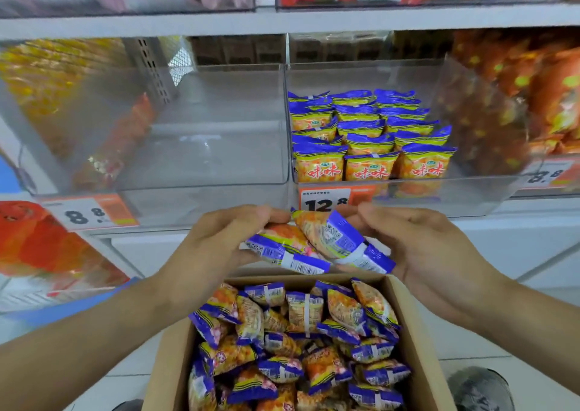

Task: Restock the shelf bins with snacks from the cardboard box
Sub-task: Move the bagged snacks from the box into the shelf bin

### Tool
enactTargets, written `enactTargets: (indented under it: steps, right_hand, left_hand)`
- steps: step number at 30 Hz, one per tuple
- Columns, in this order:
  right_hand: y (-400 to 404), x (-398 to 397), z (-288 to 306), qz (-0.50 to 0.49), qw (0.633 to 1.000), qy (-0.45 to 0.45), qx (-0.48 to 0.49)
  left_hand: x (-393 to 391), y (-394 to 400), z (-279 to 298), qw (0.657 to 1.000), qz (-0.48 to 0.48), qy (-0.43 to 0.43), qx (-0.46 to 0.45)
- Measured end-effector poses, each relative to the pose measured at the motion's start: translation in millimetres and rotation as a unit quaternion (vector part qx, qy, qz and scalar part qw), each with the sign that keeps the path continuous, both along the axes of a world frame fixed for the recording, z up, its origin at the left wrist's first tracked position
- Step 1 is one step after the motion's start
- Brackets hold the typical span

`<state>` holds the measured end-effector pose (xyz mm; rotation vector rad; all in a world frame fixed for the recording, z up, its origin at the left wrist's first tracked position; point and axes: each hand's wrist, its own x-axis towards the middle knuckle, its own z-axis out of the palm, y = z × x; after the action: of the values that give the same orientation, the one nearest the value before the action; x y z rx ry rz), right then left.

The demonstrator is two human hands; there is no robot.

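An open cardboard box (417, 341) stands below me, filled with several small blue, yellow and orange snack packets (301, 341). Above the box my left hand (216, 238) grips one such packet (282, 250) and my right hand (420, 247) grips a second packet (339, 238); the two packets overlap between the hands. Straight ahead, a clear shelf bin (470, 190) holds neat rows of the same packets (370, 140), standing upright behind a 12.8 price tag (323, 201). Both hands are just below that bin's front edge.
A clear bin (157, 197) to the left of the stocked one has an 8.8 tag (91, 214). Orange snack bags (546, 90) fill the bin at right, yellow ones (40, 74) the far left. An upper shelf (282, 21) carries more bins. A dark shoe (480, 388) shows at lower right.
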<state>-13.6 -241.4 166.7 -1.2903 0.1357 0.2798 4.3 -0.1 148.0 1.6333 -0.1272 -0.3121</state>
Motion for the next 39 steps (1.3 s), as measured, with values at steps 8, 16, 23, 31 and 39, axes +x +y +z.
enactTargets:
  steps: [8, 16, 23, 31, 39]
  right_hand:
    - [2.2, 2.1, -16.5, 0.025, 0.990, -0.089, -0.109]
    - [-5.4, 0.2, -21.0, 0.045, 0.985, -0.110, -0.125]
    - [-4.5, -1.9, -19.3, 0.105, 0.983, -0.081, -0.124]
    - [-1.9, -1.5, -22.2, 0.100, 0.975, -0.113, -0.165]
    - [-1.4, -0.7, -26.9, 0.096, 0.959, -0.158, -0.212]
  left_hand:
    - [-6.2, -12.6, -5.8, 0.990, 0.059, -0.079, 0.105]
    - [-9.7, -12.6, -0.9, 0.996, 0.083, -0.016, 0.013]
    - [-10.9, -11.2, 4.0, 0.988, -0.017, 0.105, -0.112]
    - [-13.7, -17.9, -0.5, 0.994, 0.020, 0.087, -0.058]
    - [-14.6, -22.0, -0.1, 0.999, 0.031, 0.018, 0.038]
